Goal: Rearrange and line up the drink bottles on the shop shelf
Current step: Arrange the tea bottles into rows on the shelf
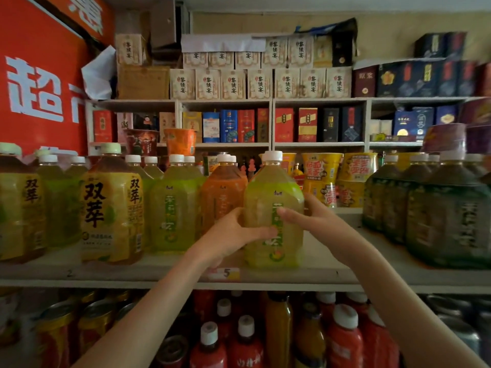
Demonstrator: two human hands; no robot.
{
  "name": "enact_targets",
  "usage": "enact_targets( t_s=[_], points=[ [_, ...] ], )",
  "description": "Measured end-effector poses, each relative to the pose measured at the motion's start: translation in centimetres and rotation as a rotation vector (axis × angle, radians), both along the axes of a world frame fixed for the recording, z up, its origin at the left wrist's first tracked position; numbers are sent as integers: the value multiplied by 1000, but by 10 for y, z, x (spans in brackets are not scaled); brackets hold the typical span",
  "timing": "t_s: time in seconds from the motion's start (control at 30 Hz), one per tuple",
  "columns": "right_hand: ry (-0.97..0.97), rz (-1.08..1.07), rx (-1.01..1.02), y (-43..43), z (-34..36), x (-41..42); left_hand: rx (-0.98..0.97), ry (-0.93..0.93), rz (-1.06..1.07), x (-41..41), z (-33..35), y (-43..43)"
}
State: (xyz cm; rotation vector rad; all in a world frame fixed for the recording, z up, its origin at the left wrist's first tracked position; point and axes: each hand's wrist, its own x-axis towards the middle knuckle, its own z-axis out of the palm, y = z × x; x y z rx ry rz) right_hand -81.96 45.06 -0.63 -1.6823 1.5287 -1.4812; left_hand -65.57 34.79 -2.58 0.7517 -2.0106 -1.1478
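At the shelf (332, 272) front, left hand (231, 235) and right hand (316, 216) clasp the green bottle (273, 181), fingers (288, 213) curled round its sides; best, I judge, to slide it upright, label outward, flush beside the orange bottle (223, 192).

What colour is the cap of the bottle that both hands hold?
White. The cap of the bottle shows best in the head view.

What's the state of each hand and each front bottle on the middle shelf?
left hand, grips the left side of the green-label bottle.
right hand, grips the same bottle's right side.
green-label bottle, upright, capped, at the front edge of the shelf.
orange bottle, upright, capped, just behind the left hand.
yellow-label bottle, upright, capped, untouched.
dark green bottle, upright, capped, untouched, far right.
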Motion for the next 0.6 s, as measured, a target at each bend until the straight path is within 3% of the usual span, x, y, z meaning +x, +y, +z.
enact_targets(
  t_s=[0.2, 0.37, 0.47, 0.6],
  points=[
    [191, -157, -255, 2, 26, 11, 7, 24, -65, 1, 0, 5],
    [354, -495, -501, 0, 24, 42, -102, -11, 20, 21, 9, 19],
    [455, -451, -646, -1, 13, 75, -175, 57, 145, 45, 13, 31],
    [507, -374, -658, -12, 3, 114, -203, 134, 280, 87, 9, 43]
  ],
)
